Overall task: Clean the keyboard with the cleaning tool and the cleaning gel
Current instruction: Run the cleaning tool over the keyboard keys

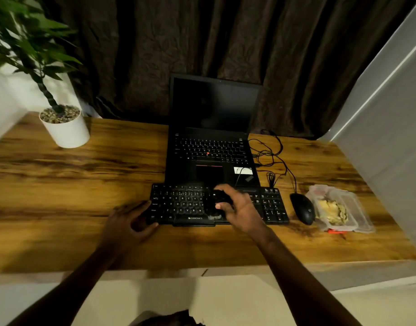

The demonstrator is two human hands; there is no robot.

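Observation:
A black keyboard lies on the wooden desk in front of an open laptop. My right hand is over the keyboard's middle, fingers closed on a dark cleaning tool that rests on the keys. My left hand grips the keyboard's front left corner. At the right, a clear plastic container holds a yellowish lump of cleaning gel.
The black laptop stands open behind the keyboard, screen dark. A black mouse sits right of the keyboard, with tangled cables behind it. A white potted plant stands at the back left. Dark curtains hang behind the desk.

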